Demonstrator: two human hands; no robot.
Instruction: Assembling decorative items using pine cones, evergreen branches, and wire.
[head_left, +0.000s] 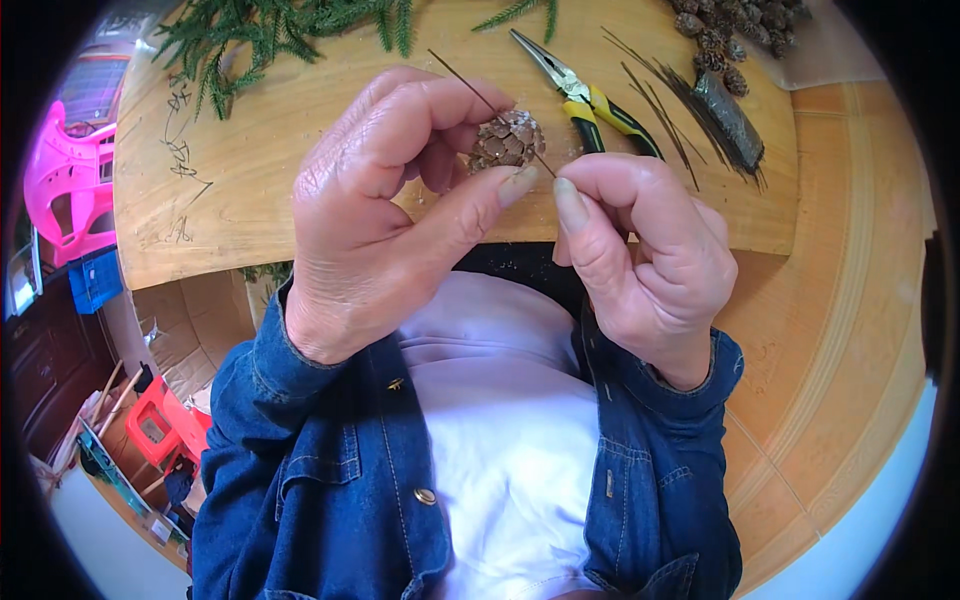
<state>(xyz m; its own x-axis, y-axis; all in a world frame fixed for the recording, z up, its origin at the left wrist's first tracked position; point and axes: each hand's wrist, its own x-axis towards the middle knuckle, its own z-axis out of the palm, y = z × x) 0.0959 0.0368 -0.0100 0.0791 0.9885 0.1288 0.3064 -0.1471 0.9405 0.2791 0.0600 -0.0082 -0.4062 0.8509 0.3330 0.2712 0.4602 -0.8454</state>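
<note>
Left hand [385, 195]: fingers half-curled, gripping brown scaly pine cone [507, 142] above pale wooden table [250, 215] | Right hand [645, 255]: fingers pinched on thin dark wire [463, 81] | Done: wire laid across cone | Apparently left: fastening, ends untwisted

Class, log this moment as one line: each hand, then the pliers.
left hand: holds pine cone; right hand: pinches wire; wire: shows on both sides of pine cone; pliers: on table, not held
</note>
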